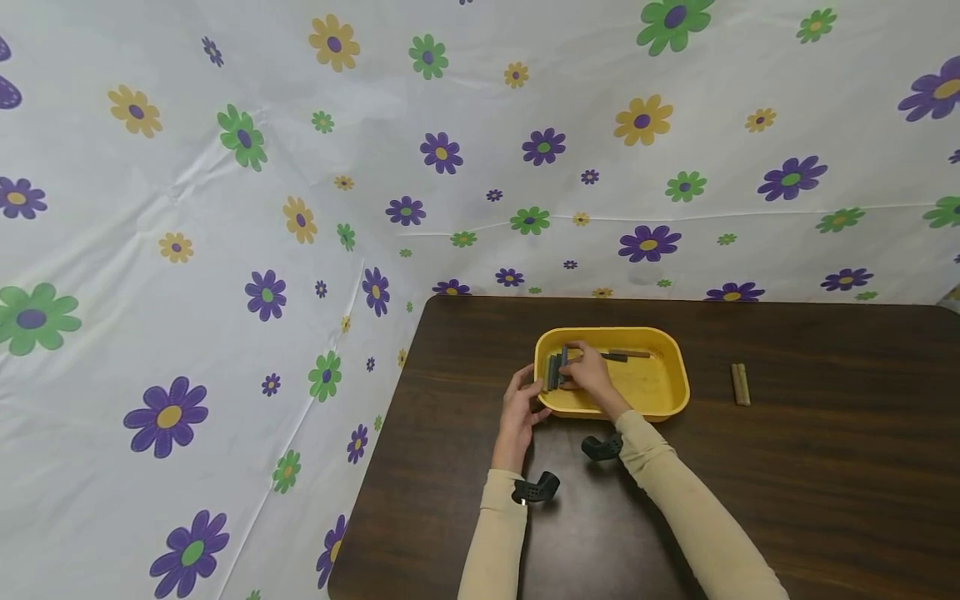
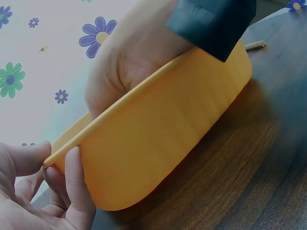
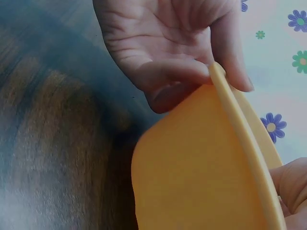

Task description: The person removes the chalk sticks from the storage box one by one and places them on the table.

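Observation:
A yellow plastic tray (image 1: 648,393) stands on the dark wooden table. My left hand (image 1: 516,417) grips its left end, and the left wrist view shows the thumb and fingers pinching the tray's rim (image 2: 72,143). Reaching inside, my right hand (image 1: 592,377) pinches a slim grey-blue stick (image 1: 564,353) near the left wall. Beside it, several dark sticks (image 1: 552,373) stand lined up against that end. A brown stick (image 1: 630,353) and a black stick (image 1: 615,358) lie along the far side. In both wrist views the tray wall hides the right fingertips.
Two tan sticks (image 1: 740,385) lie side by side on the table (image 1: 825,467), to the right of the tray. White sheeting (image 1: 480,108) printed with flowers hangs behind the table and along its left. Each wrist wears a black camera mount (image 1: 536,488).

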Demonstrator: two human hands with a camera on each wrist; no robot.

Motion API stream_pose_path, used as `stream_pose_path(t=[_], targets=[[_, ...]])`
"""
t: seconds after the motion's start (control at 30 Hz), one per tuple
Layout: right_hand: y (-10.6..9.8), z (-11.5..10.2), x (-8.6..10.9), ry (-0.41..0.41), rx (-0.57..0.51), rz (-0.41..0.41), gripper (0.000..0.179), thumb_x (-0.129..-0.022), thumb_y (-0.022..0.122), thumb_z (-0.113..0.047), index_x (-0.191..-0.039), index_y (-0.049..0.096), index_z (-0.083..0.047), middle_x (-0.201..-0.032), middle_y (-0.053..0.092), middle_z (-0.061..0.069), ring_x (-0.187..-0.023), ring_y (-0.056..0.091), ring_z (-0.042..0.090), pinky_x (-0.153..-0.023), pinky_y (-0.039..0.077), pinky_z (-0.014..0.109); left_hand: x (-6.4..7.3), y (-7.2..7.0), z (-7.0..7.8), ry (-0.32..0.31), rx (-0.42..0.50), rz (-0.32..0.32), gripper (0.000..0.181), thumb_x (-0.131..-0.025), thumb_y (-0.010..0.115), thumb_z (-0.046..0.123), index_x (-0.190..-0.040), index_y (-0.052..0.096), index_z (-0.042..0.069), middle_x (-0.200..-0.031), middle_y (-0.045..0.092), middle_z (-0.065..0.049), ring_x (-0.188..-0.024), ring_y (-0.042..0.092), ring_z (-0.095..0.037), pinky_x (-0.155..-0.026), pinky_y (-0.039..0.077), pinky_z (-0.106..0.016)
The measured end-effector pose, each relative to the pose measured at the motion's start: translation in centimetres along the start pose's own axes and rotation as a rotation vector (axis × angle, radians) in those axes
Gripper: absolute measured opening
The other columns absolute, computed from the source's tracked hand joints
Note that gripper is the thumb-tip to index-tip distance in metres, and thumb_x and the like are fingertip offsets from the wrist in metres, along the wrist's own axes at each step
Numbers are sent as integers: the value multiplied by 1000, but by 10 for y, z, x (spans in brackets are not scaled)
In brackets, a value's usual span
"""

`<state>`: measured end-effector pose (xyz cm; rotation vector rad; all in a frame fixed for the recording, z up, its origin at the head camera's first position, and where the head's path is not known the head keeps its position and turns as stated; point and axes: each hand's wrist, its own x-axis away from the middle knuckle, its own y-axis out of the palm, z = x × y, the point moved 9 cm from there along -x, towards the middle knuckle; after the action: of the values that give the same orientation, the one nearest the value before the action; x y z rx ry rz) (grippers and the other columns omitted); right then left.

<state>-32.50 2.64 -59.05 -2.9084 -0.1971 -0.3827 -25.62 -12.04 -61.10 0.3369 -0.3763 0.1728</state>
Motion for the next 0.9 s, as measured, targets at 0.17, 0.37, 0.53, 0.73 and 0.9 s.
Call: stream_pose_path(t=[0.17,0.37,0.53,0.73,0.9], targets=[[-11,-1,2,5,-29,-9,55,-98,61,6,-150,43,6,-126,59,36,-96,70,41,-71,62,38,2,1,1,0,-1,6,39,-104,63,15,-142,60,12,-111,63,-16,-78,64,-15,-58,53,-24],[-28,-2,5,19,-121,-17,57,-101,61,5,-153,39,5,-132,54,36,-102,69,38,-79,61,43,4,1,2,-9,2,16,41,-102,64,14,-142,60,13,-114,63,-18,-81,64,-16,-59,54,-24],[-43,-4,8,6,-138,-47,60,-102,60,4,-156,35,5,-138,50,39,-97,71,34,-79,61,42,4,0,2,-4,2,15,41,-102,65,15,-143,60,13,-115,63,-18,-84,64,-18,-59,54,-24],[-58,-5,11,1,-133,-77,60,-103,60,1,-157,34,4,-142,47,39,-94,72,27,-83,61,43,4,0,2,13,-4,17,42,-102,66,17,-143,60,12,-116,63,-19,-84,65,-18,-59,54,-24],[-69,-8,16,-5,-114,-69,61,-103,62,-1,-157,35,3,-141,48,38,-92,71,21,-83,60,43,5,0,2,10,-10,22,41,-102,66,18,-142,60,12,-117,63,-18,-85,64,-17,-60,54,-25]])
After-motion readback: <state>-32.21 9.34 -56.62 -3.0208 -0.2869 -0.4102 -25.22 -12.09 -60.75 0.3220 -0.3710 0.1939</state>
